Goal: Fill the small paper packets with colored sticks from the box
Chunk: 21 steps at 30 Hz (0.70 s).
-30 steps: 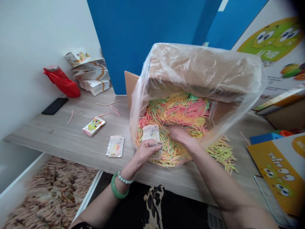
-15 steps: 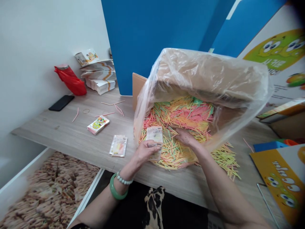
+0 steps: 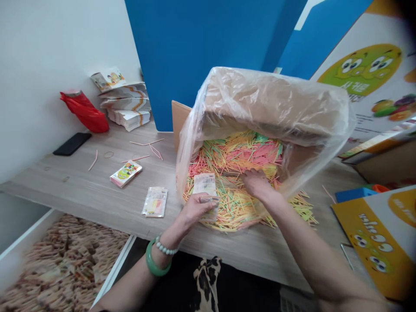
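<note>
A cardboard box lined with a clear plastic bag (image 3: 273,99) lies tipped on its side on the wooden table (image 3: 97,190). Several thin pink, yellow and green sticks (image 3: 240,156) fill it and spill out at its mouth. My left hand (image 3: 195,210) is closed on a small printed packet (image 3: 204,184) at the box's mouth. My right hand (image 3: 258,182) reaches into the box, palm down on the sticks with fingers curled; whether it grips any sticks is hidden.
Two small packets (image 3: 155,201) (image 3: 126,172) lie left of the box. Behind them are a paper stack (image 3: 126,104), a red bag (image 3: 85,110), a black phone (image 3: 71,143) and loose sticks. Printed boxes (image 3: 377,234) stand at right. A bin of filled packets (image 3: 58,264) sits below left.
My right hand has shifted slightly deeper into the sticks. My left hand keeps its hold on the packet. The camera view has swayed a little.
</note>
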Motion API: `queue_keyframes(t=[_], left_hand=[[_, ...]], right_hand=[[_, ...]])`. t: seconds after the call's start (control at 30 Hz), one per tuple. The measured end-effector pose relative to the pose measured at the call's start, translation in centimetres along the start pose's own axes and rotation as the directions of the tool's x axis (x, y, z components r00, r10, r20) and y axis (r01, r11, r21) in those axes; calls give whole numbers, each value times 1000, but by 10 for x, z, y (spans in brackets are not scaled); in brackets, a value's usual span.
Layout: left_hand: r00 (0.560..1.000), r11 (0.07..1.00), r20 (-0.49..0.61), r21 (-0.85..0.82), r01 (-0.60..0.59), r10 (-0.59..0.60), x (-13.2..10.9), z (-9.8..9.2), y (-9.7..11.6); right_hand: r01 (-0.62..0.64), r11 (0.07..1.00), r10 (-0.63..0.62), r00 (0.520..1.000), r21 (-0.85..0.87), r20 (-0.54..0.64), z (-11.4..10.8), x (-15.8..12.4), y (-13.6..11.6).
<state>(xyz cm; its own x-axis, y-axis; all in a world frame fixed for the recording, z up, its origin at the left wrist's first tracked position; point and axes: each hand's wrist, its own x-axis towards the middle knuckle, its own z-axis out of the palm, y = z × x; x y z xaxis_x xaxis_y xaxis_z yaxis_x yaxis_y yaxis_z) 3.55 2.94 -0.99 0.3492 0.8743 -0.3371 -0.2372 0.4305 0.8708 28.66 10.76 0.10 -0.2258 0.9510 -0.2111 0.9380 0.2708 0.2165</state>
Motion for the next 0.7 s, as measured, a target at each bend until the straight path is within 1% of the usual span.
queue_keyframes(t=[0.1,0.17,0.23,0.33,0.37,0.43,0.53,0.63,0.7], left_hand=[[1000,1000,-12,4,-3,3,1,1,1],[1000,1000,-15,3,-12,12,1,0,2],[1000,1000,-7,-2,-21,21,0,-2,2],[1000,1000,3,-1,-28,28,-2,-6,1],[1000,1000,2,0,-28,28,-2,-7,1],[1000,1000,0,0,-24,24,-3,-9,0],[1000,1000,9,-10,-21,21,-3,-10,-1],[1000,999,7,-21,-26,26,-3,-11,-1],[1000,999,-15,-35,-17,17,-4,-14,-1]], right_hand=[[9,1000,-9,1000,15,10,2,12,-18],[-12,1000,11,999,23,39,3,19,-22],[-35,999,33,996,24,84,2,22,-17],[-39,999,33,987,36,155,0,18,2],[-34,998,25,987,55,157,1,16,8],[-41,992,27,993,122,118,5,9,16],[-99,970,91,995,220,45,17,3,19],[-142,954,142,990,264,18,25,1,22],[-157,940,166,986,302,-4,25,1,28]])
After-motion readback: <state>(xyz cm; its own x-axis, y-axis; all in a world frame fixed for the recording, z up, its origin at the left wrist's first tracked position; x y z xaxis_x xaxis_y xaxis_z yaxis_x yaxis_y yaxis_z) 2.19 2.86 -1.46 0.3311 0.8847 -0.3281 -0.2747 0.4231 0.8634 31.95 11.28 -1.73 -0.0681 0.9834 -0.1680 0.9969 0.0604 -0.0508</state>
